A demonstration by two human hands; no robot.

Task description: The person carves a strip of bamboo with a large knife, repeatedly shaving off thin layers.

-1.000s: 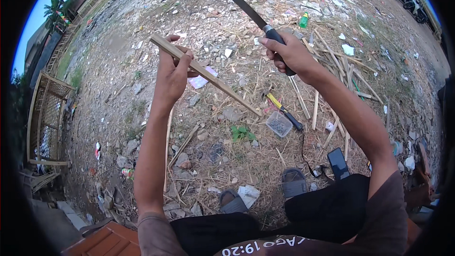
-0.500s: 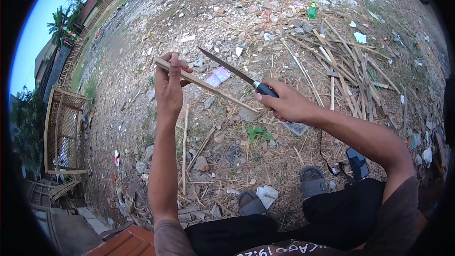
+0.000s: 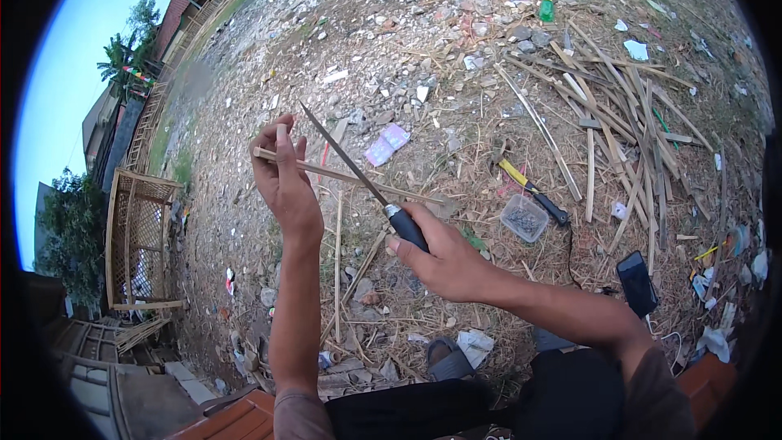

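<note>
My left hand [image 3: 287, 187] pinches a thin pale wooden or bamboo strip [image 3: 342, 178] close to its left end, thumb on top. The strip runs rightward and slightly toward me, its far end free near my right wrist. In my right hand [image 3: 446, 259] is a knife [image 3: 349, 159], the fist wrapped around its black handle. The long dark blade points up and to the left, crossing over the strip near the middle. Whether the edge touches the strip, I cannot tell.
A pile of wooden strips [image 3: 623, 114] lies at the right. Nearer are a yellow-and-black hammer [image 3: 521, 179], a clear plastic tub [image 3: 524, 218] of small dark pieces and a phone [image 3: 637, 283]. A lattice panel [image 3: 145, 236] stands at the left, and a green bottle [image 3: 546, 6] lies far off.
My right hand has moved left and nearer to me, bringing the blade across the strip. The strip's left end has dropped, so it lies flatter. The view has shifted, showing the hammer and tub.
</note>
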